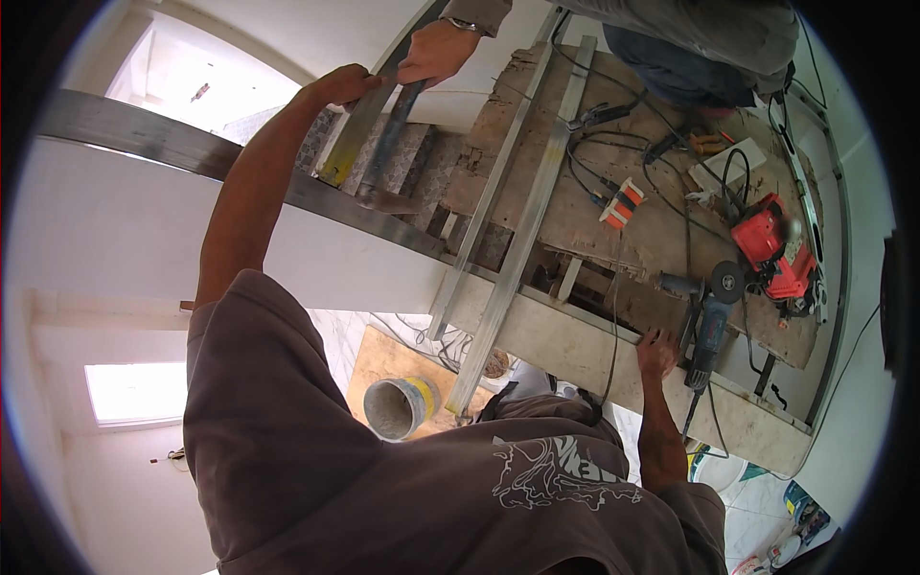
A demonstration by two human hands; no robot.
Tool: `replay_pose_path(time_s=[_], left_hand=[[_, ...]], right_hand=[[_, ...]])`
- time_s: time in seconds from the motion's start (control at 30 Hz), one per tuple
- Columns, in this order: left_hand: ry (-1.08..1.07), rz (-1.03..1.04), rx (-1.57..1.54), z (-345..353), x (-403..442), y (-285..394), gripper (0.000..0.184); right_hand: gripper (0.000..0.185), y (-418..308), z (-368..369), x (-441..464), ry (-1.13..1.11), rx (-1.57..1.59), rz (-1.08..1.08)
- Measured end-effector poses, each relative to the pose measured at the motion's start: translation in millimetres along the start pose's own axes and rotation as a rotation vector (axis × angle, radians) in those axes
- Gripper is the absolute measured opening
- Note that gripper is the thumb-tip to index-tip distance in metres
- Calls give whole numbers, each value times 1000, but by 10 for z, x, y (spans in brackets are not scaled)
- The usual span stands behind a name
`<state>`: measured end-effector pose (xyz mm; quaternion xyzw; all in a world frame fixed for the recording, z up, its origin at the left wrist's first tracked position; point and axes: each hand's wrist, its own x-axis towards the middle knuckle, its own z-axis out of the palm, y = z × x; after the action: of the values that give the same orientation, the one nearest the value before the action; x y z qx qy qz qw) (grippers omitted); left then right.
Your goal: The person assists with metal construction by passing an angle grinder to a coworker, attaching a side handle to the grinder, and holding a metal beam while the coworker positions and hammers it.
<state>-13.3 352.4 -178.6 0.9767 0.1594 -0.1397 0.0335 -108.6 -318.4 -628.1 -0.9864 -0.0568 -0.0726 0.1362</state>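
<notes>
My left hand [350, 84] reaches up and is closed round the edge of an upright metal tube [356, 129]; its lower end, with a yellow mark, meets a long horizontal metal beam [153, 129]. Right beside it, a co-worker's hand [438, 53] grips a hammer [391, 144] whose head hangs near that beam. My right hand [657, 352] rests with its fingers over the edge of the pale ledge [585, 347], holding nothing that I can see. An angle grinder [711, 321] lies close to the right of it.
Two long metal tubes [522, 230] cross the ledge and worn boards [594, 192]. Cables, an orange-and-white power strip [625, 203] and a red tool [774, 244] lie on the boards. The co-worker [700, 48] is at the top. A bucket [398, 407] stands below; stairs [398, 153] show behind the hammer.
</notes>
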Motion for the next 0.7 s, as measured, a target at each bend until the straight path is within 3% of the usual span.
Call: replay_pose_path(time_s=[0.7], left_hand=[[-7,-22,12,0,18,10,61]], right_hand=[[17,-4,1,-1,34,6,-6]])
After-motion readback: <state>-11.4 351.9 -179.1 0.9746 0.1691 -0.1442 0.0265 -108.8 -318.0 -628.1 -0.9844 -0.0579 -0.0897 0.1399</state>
